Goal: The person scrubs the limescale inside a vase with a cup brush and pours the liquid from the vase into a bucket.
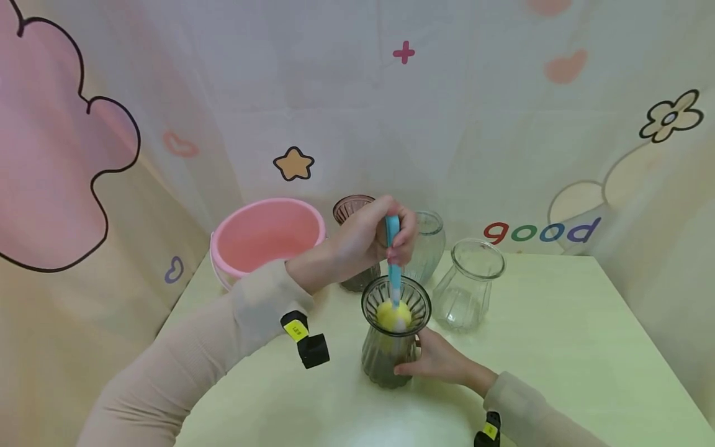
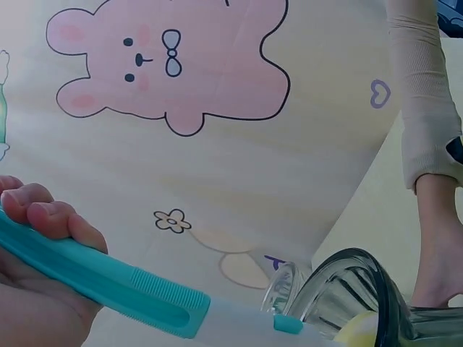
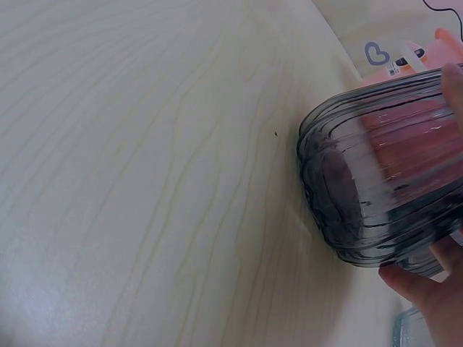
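My left hand (image 1: 371, 234) grips the blue handle of a bottle brush (image 1: 394, 273), pointing it downward. The brush's yellow sponge head (image 1: 386, 315) sits in the flared mouth of a grey ribbed glass vase (image 1: 385, 363). In the left wrist view, fingers curl over the teal handle (image 2: 137, 285), which has a ridged grip. My right hand (image 1: 441, 360) holds the vase's body from the right side, thumb toward the front. Seen in the right wrist view, the vase's ribbed base (image 3: 340, 191) is close to the wood-grain tabletop; whether it touches cannot be told.
A pink bucket (image 1: 223, 248) stands at the back left. Behind the held vase are a brownish-pink glass vase (image 1: 353, 203), partly hidden by my left hand, and a clear glass vase (image 1: 432, 248). Another clear vase (image 1: 463, 298) stands close on the right. A printed curtain (image 1: 357, 124) encloses the table.
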`<state>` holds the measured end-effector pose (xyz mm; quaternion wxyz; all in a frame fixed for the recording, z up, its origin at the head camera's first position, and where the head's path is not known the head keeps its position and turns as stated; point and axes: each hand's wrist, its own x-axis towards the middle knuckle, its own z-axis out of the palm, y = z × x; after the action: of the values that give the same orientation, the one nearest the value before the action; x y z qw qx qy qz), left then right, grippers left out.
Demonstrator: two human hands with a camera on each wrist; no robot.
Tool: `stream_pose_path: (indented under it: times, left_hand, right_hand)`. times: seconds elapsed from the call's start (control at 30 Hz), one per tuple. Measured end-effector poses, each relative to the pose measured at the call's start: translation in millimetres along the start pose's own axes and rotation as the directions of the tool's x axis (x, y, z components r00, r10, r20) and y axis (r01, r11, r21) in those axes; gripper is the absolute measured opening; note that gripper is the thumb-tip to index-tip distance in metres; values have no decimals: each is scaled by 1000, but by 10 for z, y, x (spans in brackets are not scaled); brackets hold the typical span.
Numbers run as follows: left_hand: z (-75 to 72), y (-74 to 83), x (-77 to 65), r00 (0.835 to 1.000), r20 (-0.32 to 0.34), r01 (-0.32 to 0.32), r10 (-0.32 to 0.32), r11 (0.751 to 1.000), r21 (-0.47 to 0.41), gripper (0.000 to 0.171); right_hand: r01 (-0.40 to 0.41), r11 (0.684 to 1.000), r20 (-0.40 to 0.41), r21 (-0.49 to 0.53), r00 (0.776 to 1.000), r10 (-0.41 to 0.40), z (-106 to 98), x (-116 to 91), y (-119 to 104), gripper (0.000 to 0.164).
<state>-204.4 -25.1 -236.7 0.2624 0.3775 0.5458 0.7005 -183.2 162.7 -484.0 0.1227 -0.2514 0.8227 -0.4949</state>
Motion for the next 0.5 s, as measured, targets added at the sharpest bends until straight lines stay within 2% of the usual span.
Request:
stream_pose_path:
  times: [0.07,0.2,0.3,0.37,0.5]
  left_hand:
    - [10,-16,-2,1000,10,-9,9,1000,-8,36]
    - [36,-88,-19,996,74,-48,49,999,-15,35]
    - [39,-217,-46,994,90,-54,55,998,-19,35]
    - [34,-352,-75,997,76,-25,26,1000,-11,35]
    - [20,-650,-146,996,40,74,-74,997,9,35]
  right_hand:
    - [6,1000,2,-8,1000,-6,6,-13,-3,85]
    - [33,999,6,-23,999,-33,9,-23,-10,82]
    - [49,998,-1,-41,999,-49,4,-18,-11,81]
    - [58,997,-6,-50,998,-58,2,-15,-11,82]
    - [74,996,-4,-56,997,-75,13,-16,-3,81]
